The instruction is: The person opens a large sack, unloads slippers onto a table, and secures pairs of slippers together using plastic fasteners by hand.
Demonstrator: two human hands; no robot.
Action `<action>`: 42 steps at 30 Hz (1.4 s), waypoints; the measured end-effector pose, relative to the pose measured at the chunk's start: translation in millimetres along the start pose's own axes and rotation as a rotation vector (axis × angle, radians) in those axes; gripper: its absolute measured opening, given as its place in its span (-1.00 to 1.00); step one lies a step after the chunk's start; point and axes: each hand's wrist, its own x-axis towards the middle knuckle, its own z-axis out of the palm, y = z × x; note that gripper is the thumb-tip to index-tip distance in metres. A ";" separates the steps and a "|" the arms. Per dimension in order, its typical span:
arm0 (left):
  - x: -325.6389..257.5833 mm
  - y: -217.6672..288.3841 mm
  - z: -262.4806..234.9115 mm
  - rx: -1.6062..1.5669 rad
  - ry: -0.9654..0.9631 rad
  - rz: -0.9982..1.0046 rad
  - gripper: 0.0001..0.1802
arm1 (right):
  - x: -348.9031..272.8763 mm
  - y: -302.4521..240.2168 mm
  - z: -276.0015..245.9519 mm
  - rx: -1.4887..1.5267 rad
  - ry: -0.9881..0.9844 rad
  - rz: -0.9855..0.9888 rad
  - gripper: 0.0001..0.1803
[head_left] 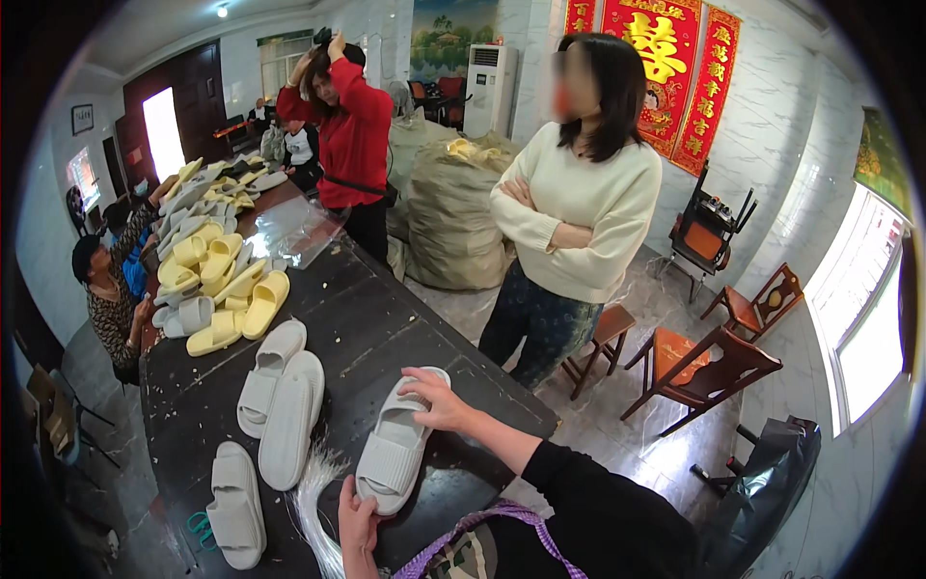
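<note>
A light grey slipper with a ribbed strap lies at the near right of the dark table, between my two hands. My left hand grips its toe end, thumb and fingers closed on the edge. Around the heel end, my right hand holds the sides of the sole with curled fingers. To the left lie more grey slippers: one strap-side up, one beside it showing its sole, and another nearer me. A bundle of clear plastic strands rests between these and the held slipper.
Teal-handled scissors lie by the near left edge. Yellow and grey slippers are heaped at the table's far end, near a clear plastic bag. A person in white stands across the table; large sacks and wooden chairs stand beyond.
</note>
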 end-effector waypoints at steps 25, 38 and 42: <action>49.4 -1.0 -21.9 0.274 0.063 0.220 -0.41 | -11.1 23.3 -14.0 0.445 0.089 0.779 -0.64; 108.4 40.6 -18.8 0.733 -0.130 0.139 -0.43 | -14.8 32.6 -142.0 0.315 0.458 0.526 -0.71; 153.2 37.9 -15.2 0.739 -0.178 0.345 -0.43 | 2.1 -18.3 -148.5 0.366 0.354 0.430 -0.72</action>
